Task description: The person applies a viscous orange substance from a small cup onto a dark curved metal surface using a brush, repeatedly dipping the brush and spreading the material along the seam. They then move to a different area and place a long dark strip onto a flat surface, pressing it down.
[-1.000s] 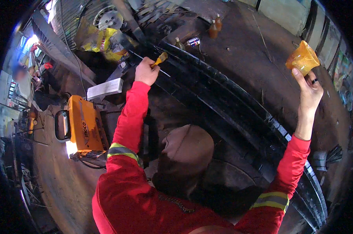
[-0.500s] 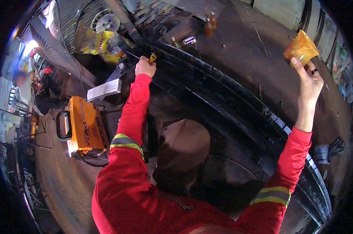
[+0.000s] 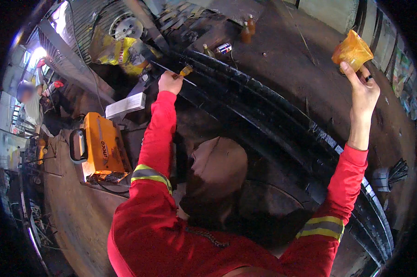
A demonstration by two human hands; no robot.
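Left hand (image 3: 170, 83) grips one brush (image 3: 186, 71), handle partly hidden by fingers; right hand (image 3: 365, 91) pinches one amber container (image 3: 353, 50) above fingertips.

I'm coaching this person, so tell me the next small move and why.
I would probably draw the brush in the left hand along the thin pale streak: the bristles are close to it, and the long beam nearby looks dark. The orange-yellow container in the right hand is held well away, so it can likely wait.
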